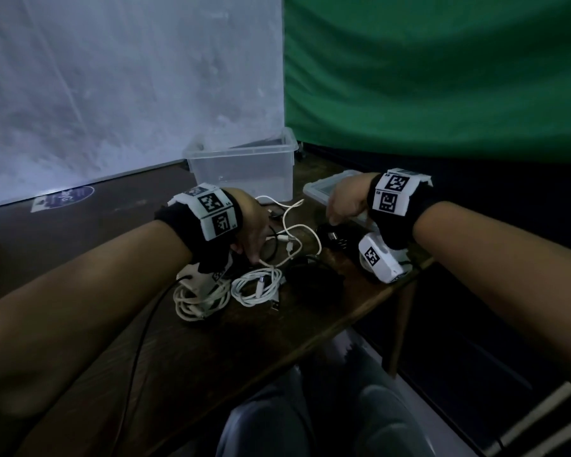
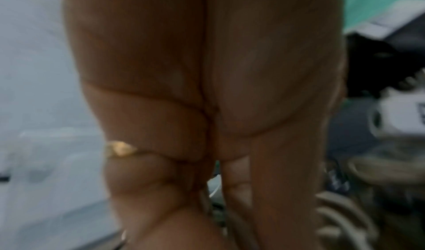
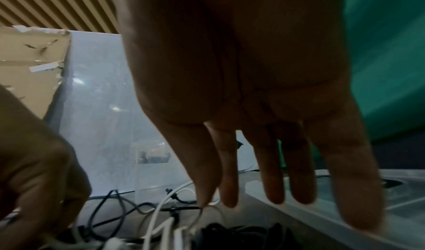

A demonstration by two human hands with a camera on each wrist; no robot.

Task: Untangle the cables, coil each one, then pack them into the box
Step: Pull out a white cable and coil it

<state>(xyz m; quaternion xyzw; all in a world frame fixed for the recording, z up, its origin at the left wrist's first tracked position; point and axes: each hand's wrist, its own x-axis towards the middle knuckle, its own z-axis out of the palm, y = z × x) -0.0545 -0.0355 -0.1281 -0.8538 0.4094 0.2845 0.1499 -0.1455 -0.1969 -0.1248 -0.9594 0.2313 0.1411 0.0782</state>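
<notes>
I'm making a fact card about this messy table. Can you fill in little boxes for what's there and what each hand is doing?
Table: brown wooden table
Box: clear plastic box, no cables inside
Lid: lying flat by the box
Coiled cables: two white coils, one black bundle
Loose cable: white cable, uncoiled
Left hand: down among the cables; grip hidden
Right hand: fingers straight, over the pile, holding nothing
</notes>
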